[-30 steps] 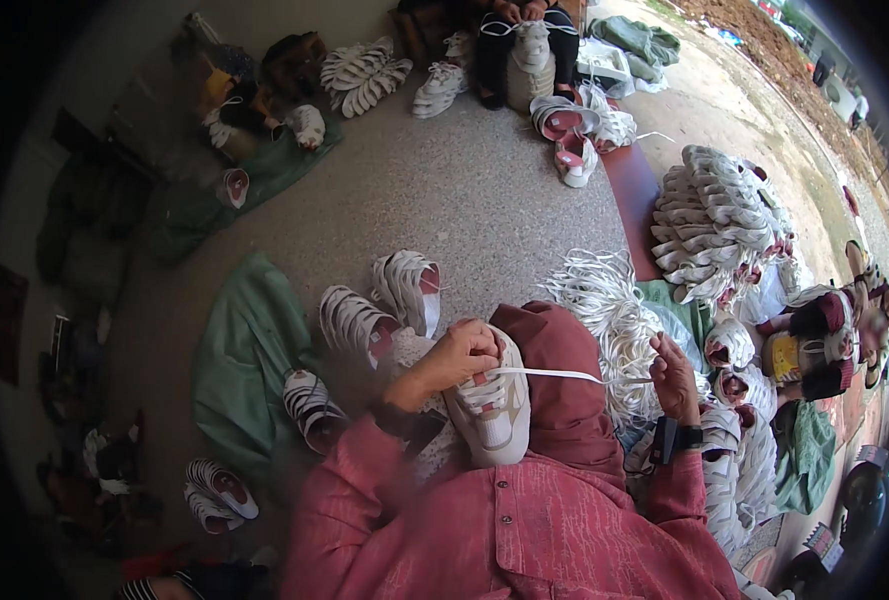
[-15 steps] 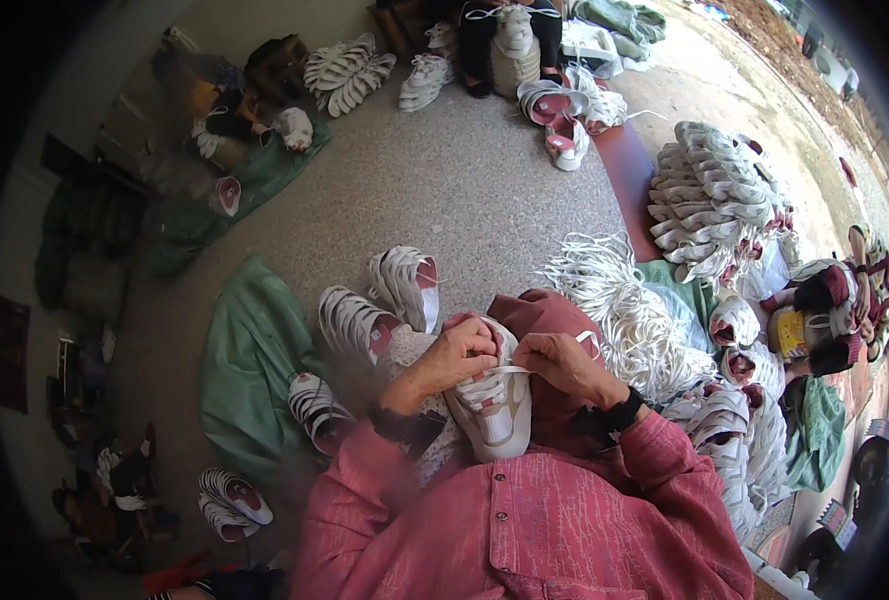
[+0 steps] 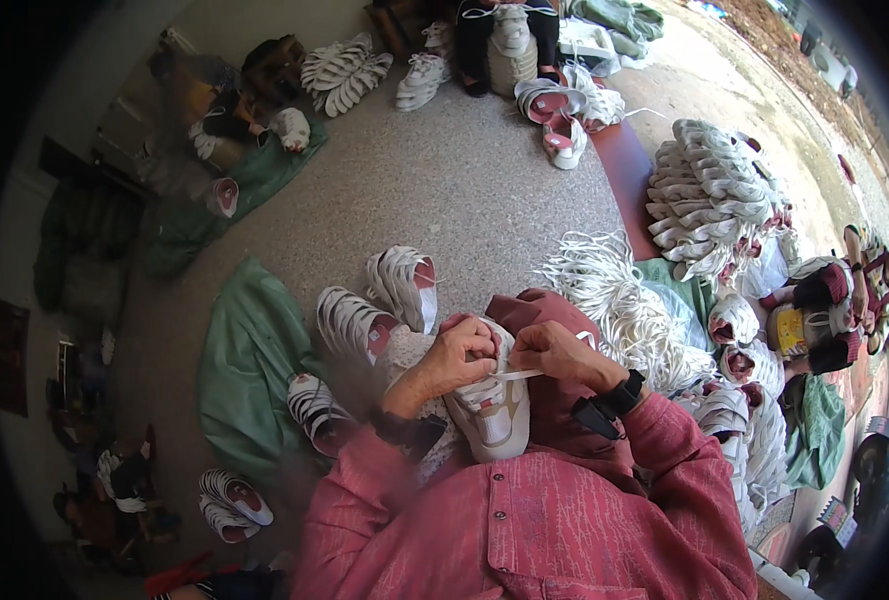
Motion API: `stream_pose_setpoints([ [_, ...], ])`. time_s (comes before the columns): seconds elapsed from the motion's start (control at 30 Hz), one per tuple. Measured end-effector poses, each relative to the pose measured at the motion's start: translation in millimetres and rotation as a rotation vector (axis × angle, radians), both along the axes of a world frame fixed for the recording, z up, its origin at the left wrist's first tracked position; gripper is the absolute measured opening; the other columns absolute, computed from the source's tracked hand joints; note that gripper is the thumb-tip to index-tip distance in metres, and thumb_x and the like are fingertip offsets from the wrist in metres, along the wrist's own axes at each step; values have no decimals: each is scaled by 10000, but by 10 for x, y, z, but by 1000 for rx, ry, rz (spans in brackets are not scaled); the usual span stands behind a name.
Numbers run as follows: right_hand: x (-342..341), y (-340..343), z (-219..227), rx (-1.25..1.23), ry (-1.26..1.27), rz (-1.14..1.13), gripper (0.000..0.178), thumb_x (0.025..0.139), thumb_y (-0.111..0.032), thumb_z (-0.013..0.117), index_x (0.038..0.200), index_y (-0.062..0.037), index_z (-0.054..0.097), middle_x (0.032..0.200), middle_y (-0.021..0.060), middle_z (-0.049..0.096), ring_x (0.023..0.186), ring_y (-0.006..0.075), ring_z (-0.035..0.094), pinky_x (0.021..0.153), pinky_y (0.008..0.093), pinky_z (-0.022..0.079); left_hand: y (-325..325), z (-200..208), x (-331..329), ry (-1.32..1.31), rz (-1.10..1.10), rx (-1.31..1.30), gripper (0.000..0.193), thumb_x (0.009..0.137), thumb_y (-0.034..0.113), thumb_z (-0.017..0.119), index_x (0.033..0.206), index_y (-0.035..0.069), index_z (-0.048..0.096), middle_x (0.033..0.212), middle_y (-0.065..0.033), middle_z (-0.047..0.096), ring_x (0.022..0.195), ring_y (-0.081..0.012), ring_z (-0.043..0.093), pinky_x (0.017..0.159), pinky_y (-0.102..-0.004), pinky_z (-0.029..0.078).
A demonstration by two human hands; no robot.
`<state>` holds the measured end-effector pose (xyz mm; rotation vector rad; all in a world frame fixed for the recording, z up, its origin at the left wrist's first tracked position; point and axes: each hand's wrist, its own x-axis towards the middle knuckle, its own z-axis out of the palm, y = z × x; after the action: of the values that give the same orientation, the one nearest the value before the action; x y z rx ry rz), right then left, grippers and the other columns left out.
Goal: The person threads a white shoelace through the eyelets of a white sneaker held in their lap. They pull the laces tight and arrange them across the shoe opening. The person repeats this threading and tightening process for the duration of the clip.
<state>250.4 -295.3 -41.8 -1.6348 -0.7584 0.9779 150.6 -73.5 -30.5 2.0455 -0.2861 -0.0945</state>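
Note:
A white and beige sneaker (image 3: 494,422) rests on my lap, its toe pointing toward my body. My left hand (image 3: 454,358) is closed at the shoe's opening, its bent fingertips pressed against the upper near the tongue. Just to its right, my right hand (image 3: 556,356) pinches a white shoelace (image 3: 513,376) that runs taut across the top of the shoe. The fingertips of both hands nearly meet, and what lies under the left fingers is partly hidden.
A heap of white laces (image 3: 614,310) lies to my right, beside piled sneakers (image 3: 709,195). Nested shoe uppers (image 3: 354,322) and a green cloth (image 3: 254,365) are at my left. Other people sit further off, one with a shoe (image 3: 511,32) at the top.
My right hand has shifted slightly left and down, closer to the left hand. The lace now runs straighter between them. My left hand stays at the shoe opening.

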Motion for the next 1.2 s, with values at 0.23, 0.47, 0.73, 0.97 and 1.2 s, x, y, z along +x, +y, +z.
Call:
stream_pose_setpoints([
  [0.23,-247,151,87,-98,-1024,54,83,810,-102,684,863,-38,688,823,150,689,810,339,687,714,403,530,-38,-50,35,-59,17,81,142,764,59,728,856,-2,639,962,-52,548,1003,-207,550,905,-319,451],
  [0.47,330,82,321,216,-260,206,460,805,-181,814,1227,-98,650,1124,61,601,924,175,612,803,311,496,-42,-3,-22,-18,60,42,144,753,64,744,850,2,658,953,-50,553,988,-203,554,870,-317,466],
  [0.73,481,84,3,187,-168,331,417,806,-184,823,1186,-133,659,979,9,575,902,160,590,821,293,470,-32,30,7,41,45,-25,171,735,76,776,851,6,671,921,-31,564,962,-190,562,839,-305,472],
  [0.97,443,120,179,210,-255,366,378,797,-187,833,1128,-128,659,968,10,562,933,174,576,830,320,471,-28,-7,21,41,49,-8,173,723,75,776,867,8,705,938,-48,578,936,-193,585,828,-308,487],
  [1.2,455,213,82,293,-330,394,259,799,-156,825,939,-107,613,977,9,577,1049,201,530,907,318,431,-13,84,33,204,32,-52,171,737,69,780,891,6,742,994,-39,603,1006,-167,580,847,-287,488],
])
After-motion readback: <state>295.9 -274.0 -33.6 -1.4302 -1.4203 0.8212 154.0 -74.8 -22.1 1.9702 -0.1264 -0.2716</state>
